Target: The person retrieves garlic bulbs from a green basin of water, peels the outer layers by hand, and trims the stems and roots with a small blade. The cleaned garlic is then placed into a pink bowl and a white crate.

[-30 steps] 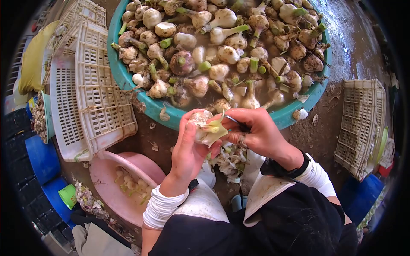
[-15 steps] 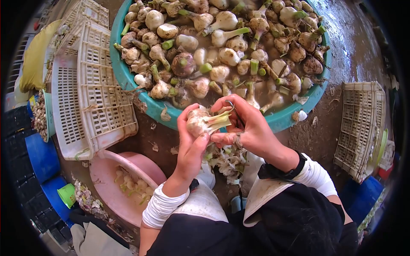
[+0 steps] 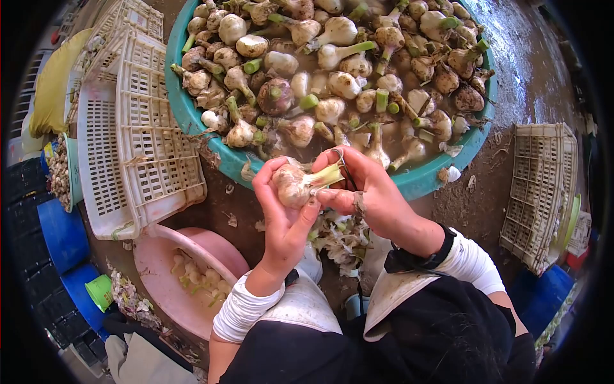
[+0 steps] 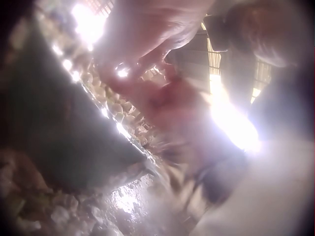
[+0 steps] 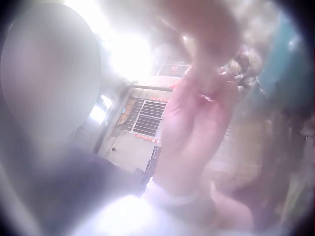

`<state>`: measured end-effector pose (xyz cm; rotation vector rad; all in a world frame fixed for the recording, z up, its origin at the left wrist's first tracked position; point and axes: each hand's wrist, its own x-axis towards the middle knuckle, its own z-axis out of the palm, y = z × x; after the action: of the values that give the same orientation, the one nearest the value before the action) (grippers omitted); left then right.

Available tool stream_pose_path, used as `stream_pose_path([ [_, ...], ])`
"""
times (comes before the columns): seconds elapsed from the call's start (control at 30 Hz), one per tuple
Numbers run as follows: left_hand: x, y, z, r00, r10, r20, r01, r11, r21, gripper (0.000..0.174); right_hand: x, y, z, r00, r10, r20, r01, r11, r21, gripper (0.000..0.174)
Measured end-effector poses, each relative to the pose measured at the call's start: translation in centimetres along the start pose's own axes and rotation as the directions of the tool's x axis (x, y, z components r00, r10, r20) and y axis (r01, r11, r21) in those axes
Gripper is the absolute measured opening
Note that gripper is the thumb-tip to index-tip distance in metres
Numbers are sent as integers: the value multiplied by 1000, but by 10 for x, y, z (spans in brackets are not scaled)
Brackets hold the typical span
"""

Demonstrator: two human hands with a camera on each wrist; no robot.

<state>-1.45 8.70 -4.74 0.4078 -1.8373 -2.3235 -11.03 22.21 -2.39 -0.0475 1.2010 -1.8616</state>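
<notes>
In the head view my left hand grips a garlic bulb with a pale green stalk stub pointing right. My right hand holds a small thin blade against the stalk end, thumb beside the bulb. Both hands work just in front of the teal tub, which is full of several muddy garlic bulbs in water. A heap of peeled skins lies on the ground under my hands. The wrist views are blurred and glary; the left one shows only my hand dimly.
White slatted crates lie at the left, and another crate at the right. A pink basin with peeled garlic sits at lower left, near blue containers. The ground is wet and muddy.
The hands have lifted the bulb slightly toward the tub and turned it. The loose peel seen spread open a second ago is gone, and the stalk now points right against the blade.
</notes>
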Motion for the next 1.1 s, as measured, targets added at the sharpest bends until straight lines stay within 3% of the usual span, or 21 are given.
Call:
stream_pose_path([
  [0.27, 0, 3, -1, 998, 63, 8, -64, 995, 77, 69, 0, 0, -1, 999, 8, 51, -8, 1000, -4, 30],
  [0.43, 0, 12, 3, 991, -132, -9, 128, 976, -177, 64, -1, -2, -3, 997, -21, 73, 26, 997, -69, 33],
  [0.6, 2, 9, 2, 985, -171, -7, 168, 975, -146, 58, -2, 6, -11, 987, -104, 120, 127, 971, -201, 34],
  [0.67, 2, 9, 1, 980, -197, -8, 195, 972, -129, 57, -2, 9, -15, 976, -162, 144, 205, 902, -379, 31],
  [0.77, 1, 10, 1, 962, -271, -19, 262, 945, -198, 53, -3, 10, -15, 979, -141, 149, 191, 894, -405, 33],
  [0.8, 1, 12, 2, 955, -295, -16, 286, 936, -204, 51, -3, 9, -14, 979, -141, 149, 190, 894, -405, 33],
  [0.87, 1, 12, 3, 948, -319, -12, 310, 927, -210, 50, -2, 5, -10, 986, -74, 152, 82, 995, -53, 34],
  [0.97, 0, 9, 0, 939, -345, -17, 332, 915, -231, 50, 0, 1, -14, 994, 34, 107, -30, 999, -38, 34],
  [1.0, -1, 4, -7, 928, -368, 54, 364, 865, -345, 47, -2, -6, -11, 998, 59, 35, -59, 998, 9, 23],
  [1.03, -2, 2, -12, 915, -382, 127, 396, 800, -451, 45, -2, -7, -12, 998, 59, 35, -60, 998, 10, 23],
  [1.1, -2, 3, -12, 911, -392, 126, 405, 800, -442, 43, -2, -8, -13, 1000, -18, -8, 17, 994, -106, 27],
])
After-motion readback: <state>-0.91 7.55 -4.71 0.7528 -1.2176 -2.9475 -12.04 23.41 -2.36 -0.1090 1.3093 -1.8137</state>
